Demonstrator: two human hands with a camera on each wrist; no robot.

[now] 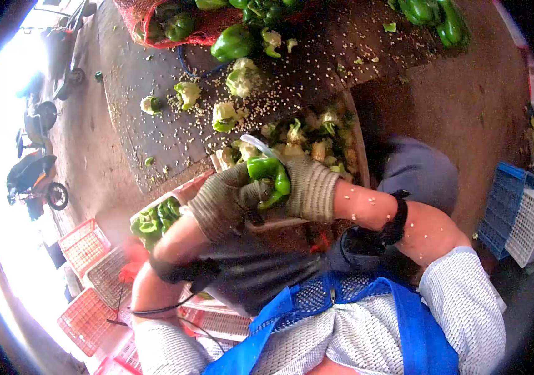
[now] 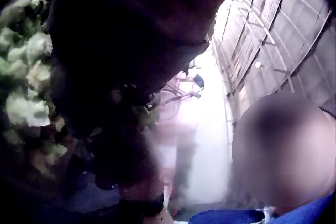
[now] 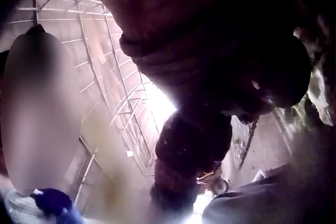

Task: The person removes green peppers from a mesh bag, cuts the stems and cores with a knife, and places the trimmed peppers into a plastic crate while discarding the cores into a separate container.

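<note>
Both hands wear greyish knitted gloves and meet above a crate of pale pepper cores in the head view. My left hand (image 1: 220,199) grips a green bell pepper (image 1: 271,174), its fingers bent across the lower side. On the pepper's other side, my right hand (image 1: 311,185) holds a pale, narrow tool (image 1: 258,145) that sticks out over the pepper's top; the fingers are mostly hidden. In both wrist views the hands are dark silhouettes. Pale cores (image 2: 29,103) show beside the left one.
Past the hands, a seed-strewn board (image 1: 173,140) carries loose cores (image 1: 187,94), whole peppers (image 1: 234,42) and a red net sack (image 1: 139,19). Pepper pieces (image 1: 154,220) fill a container by the left forearm. Plastic crates (image 1: 85,247) stand at left, a blue one (image 1: 500,209) at right.
</note>
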